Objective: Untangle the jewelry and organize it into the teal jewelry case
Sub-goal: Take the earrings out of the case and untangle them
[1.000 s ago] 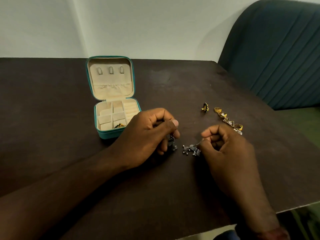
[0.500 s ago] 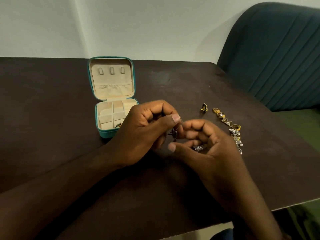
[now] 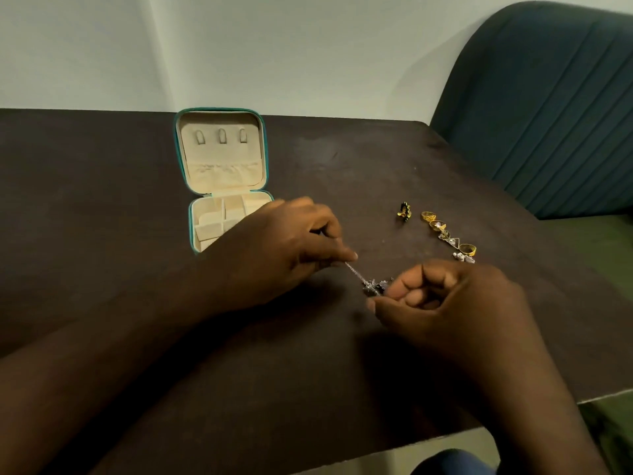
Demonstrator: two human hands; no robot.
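1. Standing open on the dark table (image 3: pixel 102 200), well left of the loose pieces: teal jewelry case (image 3: pixel 222 159); cream lining, divided tray partly hidden behind the left hand (image 3: pixel 284 248); no brand or writing legible.
2. Left hand: thumb and forefinger pinching the thin silver chain (image 3: pixel 354 272), drawn taut between the hands; right hand (image 3: pixel 455 303): fingers curled, pinching the silver tangle (image 3: pixel 373 287) at the chain's lower end.
3. Judged light, limp, slippery, easily kinked or snapped; best held close to the knot, never yanked.
4. Gold rings (image 3: pixel 445 234) in a row, well right; untouched.
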